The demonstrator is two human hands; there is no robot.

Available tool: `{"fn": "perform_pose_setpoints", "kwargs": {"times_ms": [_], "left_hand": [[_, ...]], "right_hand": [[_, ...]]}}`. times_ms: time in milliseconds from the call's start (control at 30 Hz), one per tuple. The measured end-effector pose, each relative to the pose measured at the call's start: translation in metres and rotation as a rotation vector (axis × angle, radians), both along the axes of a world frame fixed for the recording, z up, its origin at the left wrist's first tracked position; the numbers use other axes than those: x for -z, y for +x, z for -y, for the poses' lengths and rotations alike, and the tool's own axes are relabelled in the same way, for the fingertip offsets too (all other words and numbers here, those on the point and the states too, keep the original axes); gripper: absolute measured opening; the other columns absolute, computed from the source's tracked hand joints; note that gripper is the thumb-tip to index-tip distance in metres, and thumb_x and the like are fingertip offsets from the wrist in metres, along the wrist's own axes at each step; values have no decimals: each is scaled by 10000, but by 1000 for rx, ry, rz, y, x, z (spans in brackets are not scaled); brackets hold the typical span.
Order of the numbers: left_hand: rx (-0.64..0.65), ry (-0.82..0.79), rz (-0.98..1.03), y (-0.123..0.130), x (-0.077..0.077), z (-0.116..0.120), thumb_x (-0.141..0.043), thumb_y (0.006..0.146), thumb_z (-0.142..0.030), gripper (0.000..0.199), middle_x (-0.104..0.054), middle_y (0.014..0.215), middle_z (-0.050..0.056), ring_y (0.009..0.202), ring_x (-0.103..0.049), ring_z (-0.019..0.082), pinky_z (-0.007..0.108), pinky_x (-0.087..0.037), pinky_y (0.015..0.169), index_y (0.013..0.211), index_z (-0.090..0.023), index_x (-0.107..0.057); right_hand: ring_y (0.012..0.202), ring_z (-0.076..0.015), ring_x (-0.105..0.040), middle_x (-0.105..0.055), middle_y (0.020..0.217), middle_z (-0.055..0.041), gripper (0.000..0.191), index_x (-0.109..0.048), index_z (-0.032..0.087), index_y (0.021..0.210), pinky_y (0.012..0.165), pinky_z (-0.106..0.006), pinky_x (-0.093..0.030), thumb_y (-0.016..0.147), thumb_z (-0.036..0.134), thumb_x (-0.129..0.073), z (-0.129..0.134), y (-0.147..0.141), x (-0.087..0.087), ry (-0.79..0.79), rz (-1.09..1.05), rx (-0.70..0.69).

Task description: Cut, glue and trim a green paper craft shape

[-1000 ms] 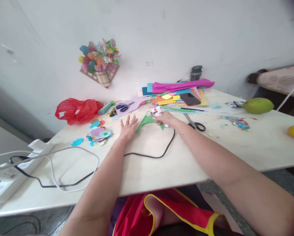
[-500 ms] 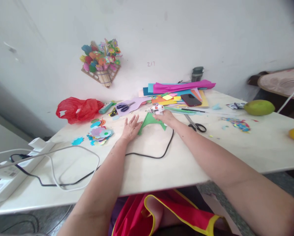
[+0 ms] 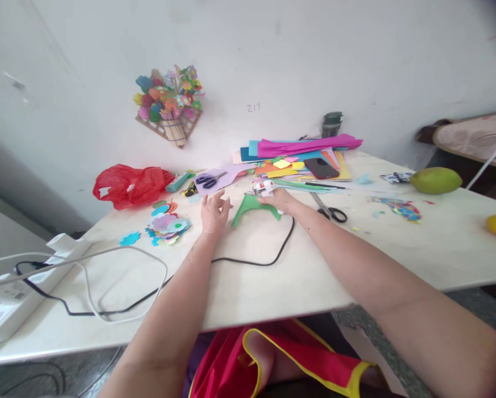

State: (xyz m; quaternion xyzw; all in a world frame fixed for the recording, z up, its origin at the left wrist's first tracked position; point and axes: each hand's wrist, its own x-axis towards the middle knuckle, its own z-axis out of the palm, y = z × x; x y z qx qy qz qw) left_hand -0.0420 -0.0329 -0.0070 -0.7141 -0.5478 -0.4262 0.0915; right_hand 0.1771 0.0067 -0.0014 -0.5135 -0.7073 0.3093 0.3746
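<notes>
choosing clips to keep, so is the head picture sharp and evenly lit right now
Head view: soft, fairly even light, darker at the far left and top right corner; red bag slightly soft; small print on the white plug unreadable; wide-angle stretch makes the forearms look oversized near the bottom.

Bright diffuse light, soft faint shadows, pale glare at upper left, slight overall blur, wide-angle bending, dark upper-right corner

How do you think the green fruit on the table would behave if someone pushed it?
The green fruit would probably roll or rock, being a rounded oval on a flat tabletop. Its plump shape suggests a firm body with some weight to it. Its smooth-looking skin might be slightly slippery.
</notes>
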Motion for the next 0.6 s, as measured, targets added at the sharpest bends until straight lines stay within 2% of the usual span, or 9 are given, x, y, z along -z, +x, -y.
{"fn": "perform_pose_setpoints", "kwargs": {"times_ms": [133,233,333,433,533,600], "left_hand": [[-146,-65,170,-11,-1,-2,-478,816,-383,237,-677,611,3,755,-643,170,361,-436,893,856,-195,-616],[-169,-155,81,-13,0,-3,-522,782,-387,223,-688,697,28,815,-629,189,359,-440,886,717,-208,-637],[-138,-227,-96,-8,3,-2,-530,782,-405,234,-680,985,51,1060,-555,207,410,-312,1040,860,-241,-679],[-133,-316,-234,0,7,-2,-447,833,-417,372,-588,1219,27,1307,-328,221,501,-78,1121,1163,-302,-577],[-133,-381,-324,5,12,-5,-387,855,-393,486,-485,1347,-10,1392,-87,240,564,57,1098,1331,-305,-415],[-128,-394,-371,8,14,-6,-376,852,-377,525,-403,1409,-29,1395,1,258,589,95,1077,1371,-299,-358]], "right_hand": [[812,-193,-653,-695,768,-41,105,-620,166,737,811,-322,-500,716,263,-652,1,0,-2,-115,-142,-86],[711,-170,-660,-681,720,-38,79,-583,158,760,753,-303,-526,720,190,-644,4,-2,-4,-211,-314,-145],[657,-159,-654,-663,652,-25,97,-566,154,753,725,-289,-533,715,161,-656,7,-3,-7,-265,-381,-136],[660,-152,-654,-661,634,-24,107,-569,149,742,716,-267,-531,715,176,-669,10,-3,-9,-284,-379,-93],[676,-155,-658,-670,655,-33,121,-586,142,751,705,-260,-524,703,193,-684,11,-3,-10,-253,-362,-72],[682,-160,-657,-675,669,-43,142,-593,137,737,703,-263,-518,685,215,-700,10,-4,-8,-220,-343,-68]]}}
